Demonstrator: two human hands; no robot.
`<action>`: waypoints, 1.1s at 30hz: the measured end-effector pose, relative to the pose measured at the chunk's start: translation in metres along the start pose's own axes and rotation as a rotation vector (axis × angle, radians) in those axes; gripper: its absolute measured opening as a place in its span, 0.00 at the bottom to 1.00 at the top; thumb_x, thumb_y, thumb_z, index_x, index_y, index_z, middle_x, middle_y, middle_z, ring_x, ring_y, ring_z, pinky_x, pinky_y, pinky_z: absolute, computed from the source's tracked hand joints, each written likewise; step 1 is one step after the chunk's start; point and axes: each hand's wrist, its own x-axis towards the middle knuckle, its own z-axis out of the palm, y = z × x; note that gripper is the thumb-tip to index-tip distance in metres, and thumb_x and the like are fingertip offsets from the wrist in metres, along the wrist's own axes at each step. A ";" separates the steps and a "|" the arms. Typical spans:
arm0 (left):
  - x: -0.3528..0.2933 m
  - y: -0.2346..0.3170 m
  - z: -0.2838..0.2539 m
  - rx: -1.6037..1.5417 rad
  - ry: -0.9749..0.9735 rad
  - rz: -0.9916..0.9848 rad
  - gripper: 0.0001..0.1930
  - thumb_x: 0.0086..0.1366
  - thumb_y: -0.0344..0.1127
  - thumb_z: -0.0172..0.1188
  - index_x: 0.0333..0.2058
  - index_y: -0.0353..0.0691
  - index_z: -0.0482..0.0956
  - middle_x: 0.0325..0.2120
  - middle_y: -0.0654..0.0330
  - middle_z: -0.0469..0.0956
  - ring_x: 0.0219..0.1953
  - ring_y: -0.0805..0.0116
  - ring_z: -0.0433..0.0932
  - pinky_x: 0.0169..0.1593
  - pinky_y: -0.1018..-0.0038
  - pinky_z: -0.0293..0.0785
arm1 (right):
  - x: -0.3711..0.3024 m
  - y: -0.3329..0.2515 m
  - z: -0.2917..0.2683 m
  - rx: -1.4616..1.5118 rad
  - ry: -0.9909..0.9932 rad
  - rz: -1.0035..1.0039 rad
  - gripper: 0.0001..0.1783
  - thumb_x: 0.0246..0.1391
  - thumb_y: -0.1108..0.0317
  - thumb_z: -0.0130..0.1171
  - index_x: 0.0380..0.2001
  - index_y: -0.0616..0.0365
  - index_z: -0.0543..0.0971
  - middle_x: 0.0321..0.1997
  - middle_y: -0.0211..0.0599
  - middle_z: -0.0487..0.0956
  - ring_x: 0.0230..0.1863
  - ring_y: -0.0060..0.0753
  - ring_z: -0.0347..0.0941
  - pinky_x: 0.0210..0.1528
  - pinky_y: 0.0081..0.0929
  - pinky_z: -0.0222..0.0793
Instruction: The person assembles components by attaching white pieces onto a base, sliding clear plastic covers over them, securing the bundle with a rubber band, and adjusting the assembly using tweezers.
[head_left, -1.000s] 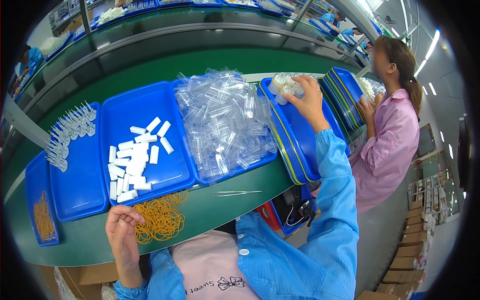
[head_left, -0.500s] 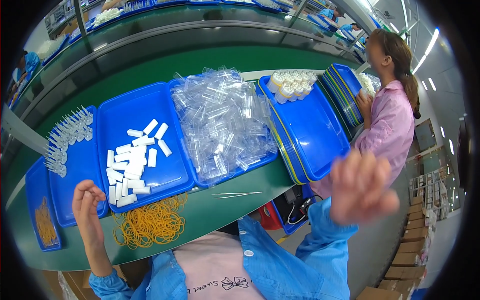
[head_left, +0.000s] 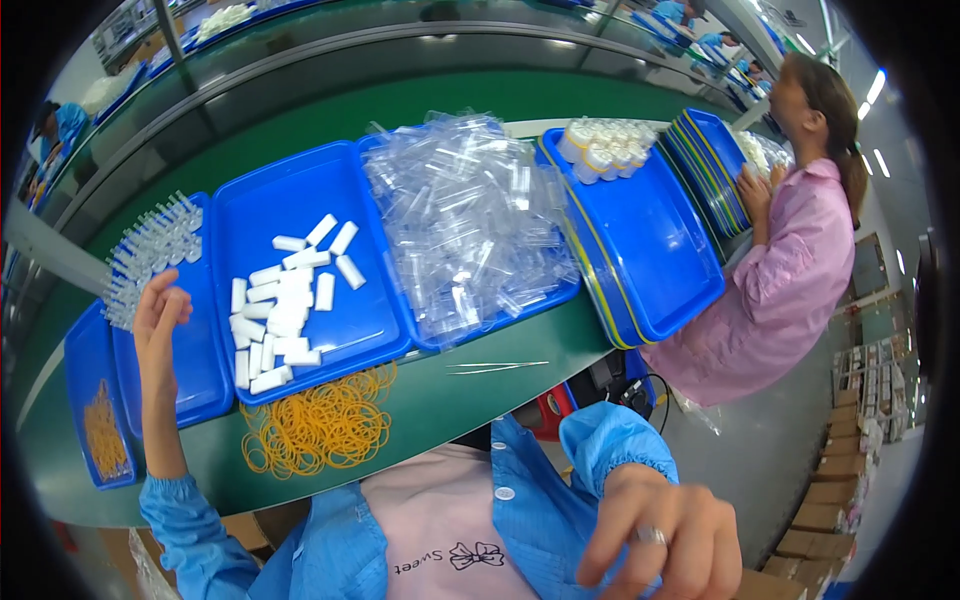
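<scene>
My left hand (head_left: 158, 318) is over the near side of a blue tray (head_left: 185, 375), beside a cluster of clear plastic pieces with thin upright stems (head_left: 155, 245). Its fingers are loosely bent and apart, and nothing shows in them. My right hand (head_left: 670, 535), with a ring on one finger, hangs close to the camera at the lower right. Those fingers are bent and spread; I see nothing held, though some tips run toward the lower edge. White rectangular blocks (head_left: 290, 300) lie in the blue tray to the right of my left hand.
Clear plastic tubes (head_left: 470, 230) fill the middle tray. White-and-clear capped containers (head_left: 603, 150) sit on stacked blue trays (head_left: 660, 250). Orange rubber bands (head_left: 320, 425) and tweezers (head_left: 498, 367) lie on the green table. More bands (head_left: 105, 435) fill a small tray. A co-worker in pink (head_left: 780, 270) stands right.
My left hand has moved up and away from me, toward the clear stemmed pieces. My right hand has dropped from beside the stacked trays to the lower edge. The view has shifted slightly.
</scene>
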 end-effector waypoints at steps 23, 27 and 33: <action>0.081 -0.054 -0.020 1.086 0.031 0.706 0.10 0.53 0.38 0.61 0.32 0.42 0.76 0.30 0.58 0.74 0.35 0.58 0.75 0.36 0.65 0.72 | -0.009 0.314 -0.089 -1.432 -0.358 1.114 0.28 0.60 0.44 0.37 0.61 0.40 0.62 0.67 0.43 0.55 0.69 0.56 0.42 0.62 0.68 0.38; 0.091 -0.060 -0.022 1.087 0.069 0.687 0.13 0.53 0.37 0.62 0.37 0.43 0.73 0.32 0.60 0.72 0.37 0.59 0.75 0.36 0.66 0.73 | -0.020 0.321 -0.091 -1.419 -0.466 1.269 0.29 0.61 0.41 0.31 0.59 0.39 0.65 0.68 0.39 0.54 0.70 0.56 0.40 0.62 0.71 0.35; 0.094 -0.056 -0.027 1.034 0.010 0.729 0.09 0.54 0.39 0.61 0.32 0.43 0.75 0.29 0.60 0.73 0.34 0.60 0.76 0.34 0.66 0.72 | -0.031 0.259 -0.073 -1.209 -0.411 1.226 0.28 0.62 0.45 0.32 0.55 0.46 0.70 0.63 0.47 0.62 0.64 0.54 0.53 0.60 0.62 0.48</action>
